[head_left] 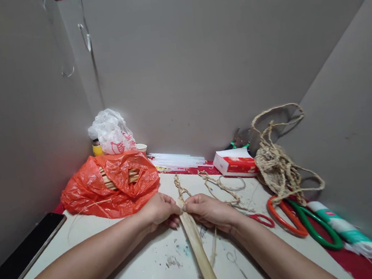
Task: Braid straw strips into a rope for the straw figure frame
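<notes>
A long, flat, pale-yellow strip of plant fibre (pixel 197 242) runs from the near edge of the white board up to my hands. Fingers of my left hand (pixel 162 210) pinch its upper end from the left. From the other side, my right hand (pixel 208 209) pinches the same end, thumb and fingertips close to the left ones. Just beyond the fingertips a twisted straw cord (pixel 178 185) continues away from the strip; the join is partly covered by my fingers. Another length of twisted cord (pixel 217 190) lies looped right of it.
An orange plastic bag (pixel 83 188) holding straw-coloured strips sits left, near a black phone (pixel 24 254). At right are a coil of rope (pixel 273 165), large scissors with orange and green handles (pixel 314 223), a red-white box (pixel 235 164) and a green-white roll (pixel 349 228). Grey walls stand behind.
</notes>
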`<state>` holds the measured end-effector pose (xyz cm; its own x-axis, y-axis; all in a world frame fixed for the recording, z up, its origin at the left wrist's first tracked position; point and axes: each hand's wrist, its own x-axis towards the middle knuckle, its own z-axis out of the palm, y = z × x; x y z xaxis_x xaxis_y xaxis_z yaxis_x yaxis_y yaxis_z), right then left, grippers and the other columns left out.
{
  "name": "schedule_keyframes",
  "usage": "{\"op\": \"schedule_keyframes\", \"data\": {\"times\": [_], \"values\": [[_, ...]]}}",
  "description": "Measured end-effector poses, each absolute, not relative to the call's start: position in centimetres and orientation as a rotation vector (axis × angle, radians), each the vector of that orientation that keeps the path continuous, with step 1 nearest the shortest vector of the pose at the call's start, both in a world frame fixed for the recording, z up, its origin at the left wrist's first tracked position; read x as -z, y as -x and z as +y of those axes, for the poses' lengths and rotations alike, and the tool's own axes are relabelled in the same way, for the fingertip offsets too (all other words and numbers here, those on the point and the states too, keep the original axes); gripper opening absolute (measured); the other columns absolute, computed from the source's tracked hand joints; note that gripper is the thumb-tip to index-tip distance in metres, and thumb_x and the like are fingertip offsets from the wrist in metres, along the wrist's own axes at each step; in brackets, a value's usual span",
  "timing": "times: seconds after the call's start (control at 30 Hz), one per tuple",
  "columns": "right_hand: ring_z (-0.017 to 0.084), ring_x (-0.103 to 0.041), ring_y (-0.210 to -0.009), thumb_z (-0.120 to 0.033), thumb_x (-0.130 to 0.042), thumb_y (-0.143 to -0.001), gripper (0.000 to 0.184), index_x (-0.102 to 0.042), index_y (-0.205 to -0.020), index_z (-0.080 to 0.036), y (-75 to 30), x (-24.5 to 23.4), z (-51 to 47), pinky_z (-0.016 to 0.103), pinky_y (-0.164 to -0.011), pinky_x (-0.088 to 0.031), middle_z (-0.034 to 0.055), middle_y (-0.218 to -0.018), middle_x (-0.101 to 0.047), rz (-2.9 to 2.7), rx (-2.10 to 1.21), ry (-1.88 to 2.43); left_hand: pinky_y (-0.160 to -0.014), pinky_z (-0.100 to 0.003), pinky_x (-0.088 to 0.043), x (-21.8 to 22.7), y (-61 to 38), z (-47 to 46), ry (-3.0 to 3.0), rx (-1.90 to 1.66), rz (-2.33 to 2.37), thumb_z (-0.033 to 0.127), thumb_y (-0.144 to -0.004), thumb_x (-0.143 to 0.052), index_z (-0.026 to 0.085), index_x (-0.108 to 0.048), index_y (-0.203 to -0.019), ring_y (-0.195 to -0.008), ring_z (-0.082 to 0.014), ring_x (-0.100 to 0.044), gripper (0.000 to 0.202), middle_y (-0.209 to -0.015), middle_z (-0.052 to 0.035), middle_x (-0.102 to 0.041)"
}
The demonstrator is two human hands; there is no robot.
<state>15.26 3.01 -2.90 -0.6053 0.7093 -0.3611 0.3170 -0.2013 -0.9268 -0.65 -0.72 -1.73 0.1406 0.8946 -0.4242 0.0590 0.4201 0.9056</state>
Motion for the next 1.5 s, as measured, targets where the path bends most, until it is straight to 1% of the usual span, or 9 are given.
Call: {"op": "schedule_keyframes", "data": {"times": [0.33,0.47,0.53,0.67,1.0,1.13,1.2,1.37,1.5], "values": [[0.004,-0.030,-0.037,-0.024,-0.056,-0.068,0.019,-0.050,-0.052,-0.014,-14.7,2.1,2.5,0.020,-0.038,-0.020,-0.0053,-0.041,-0.040,-1.894,-1.662,1.345,-0.064,-0.022,-0.049,-10.0,2.2,-4.2,-1.330,-1.198,0.829,0.024,-0.077,-0.060,0.013,-0.056,-0.075,-0.065,-0.0096,-0.059,0.012,-0.070,-0.0021,-0.062],[0.003,-0.022,-0.033,-0.021,-0.051,-0.069,0.016,-0.048,-0.054,-0.015,-14.6,2.1,2.6,0.021,-0.035,-0.012,-0.0076,-0.039,-0.034,-1.919,-1.667,1.398,-0.048,-0.016,-0.045,-16.0,6.5,-6.4,-1.371,-1.526,0.841,0.016,-0.084,-0.050,0.017,-0.048,-0.072,-0.052,-0.0060,-0.052,0.012,-0.060,0.0031,-0.053],[0.003,-0.019,-0.032,-0.020,-0.050,-0.069,0.017,-0.045,-0.053,-0.016,-14.6,2.1,2.6,0.021,-0.035,-0.009,-0.0085,-0.039,-0.032,-1.934,-1.660,1.380,-0.036,-0.008,-0.029,-18.5,8.7,-7.9,-1.399,-1.826,0.805,0.008,-0.081,-0.051,0.018,-0.043,-0.063,-0.043,-0.0018,-0.038,0.023,-0.053,0.0054,-0.040],[0.003,-0.018,-0.033,-0.022,-0.051,-0.071,0.024,-0.038,-0.051,-0.018,-14.7,2.3,2.6,0.021,-0.035,-0.008,-0.0089,-0.039,-0.029,-1.944,-1.681,1.339,-0.039,-0.011,-0.019,-21.3,11.9,-10.1,-1.657,-2.153,1.181,0.015,-0.082,-0.056,0.022,-0.053,-0.072,-0.041,-0.0016,-0.027,0.012,-0.048,0.0068,-0.032],[0.003,-0.015,-0.034,-0.044,-0.055,-0.074,0.032,-0.043,-0.060,-0.018,-15.2,3.5,3.1,0.022,-0.036,-0.006,-0.0097,-0.042,-0.027,-1.877,-1.862,1.271,-0.049,-0.019,-0.033,-8.3,15.6,-4.5,-1.644,-1.075,1.919,0.031,-0.075,-0.053,0.013,-0.063,-0.071,-0.048,-0.0079,-0.044,0.021,-0.055,0.0019,-0.054],[0.003,-0.014,-0.033,-0.044,-0.056,-0.074,0.030,-0.051,-0.065,-0.015,-15.4,2.8,2.9,0.022,-0.035,-0.005,-0.0105,-0.039,-0.026,-1.844,-1.924,1.250,-0.062,-0.021,-0.040,-5.4,13.9,-3.6,-1.814,-1.073,2.072,0.029,-0.074,-0.056,0.016,-0.068,-0.083,-0.069,-0.0141,-0.055,0.020,-0.079,-0.0040,-0.065],[0.003,-0.013,-0.031,-0.043,-0.055,-0.075,0.031,-0.055,-0.066,-0.014,-15.4,2.5,2.8,0.023,-0.034,-0.004,-0.0107,-0.038,-0.027,-1.840,-1.951,1.213,-0.067,-0.023,-0.041,-4.3,11.5,-3.3,-1.870,-1.106,1.951,0.027,-0.074,-0.055,0.016,-0.068,-0.085,-0.074,-0.0150,-0.057,0.020,-0.084,-0.0048,-0.066],[0.002,-0.014,-0.030,-0.045,-0.054,-0.076,0.032,-0.056,-0.069,-0.013,-15.4,2.3,2.8,0.021,-0.032,-0.007,-0.0111,-0.038,-0.030,-1.805,-1.953,1.183,-0.048,-0.022,-0.039,-0.3,3.7,-2.0,-1.286,-0.808,1.393,0.030,-0.074,-0.055,0.013,-0.058,-0.061,-0.045,-0.0098,-0.049,0.022,-0.049,0.0004,-0.054],[0.002,-0.017,-0.029,-0.044,-0.056,-0.075,0.030,-0.050,-0.065,-0.016,-15.4,2.5,2.9,0.020,-0.030,-0.010,-0.0108,-0.039,-0.033,-1.780,-1.959,1.189,-0.046,-0.021,-0.042,2.3,0.2,-0.7,-0.953,-0.905,1.269,0.028,-0.070,-0.063,0.013,-0.055,-0.069,-0.044,-0.0096,-0.052,0.016,-0.051,-0.0013,-0.059]]}}
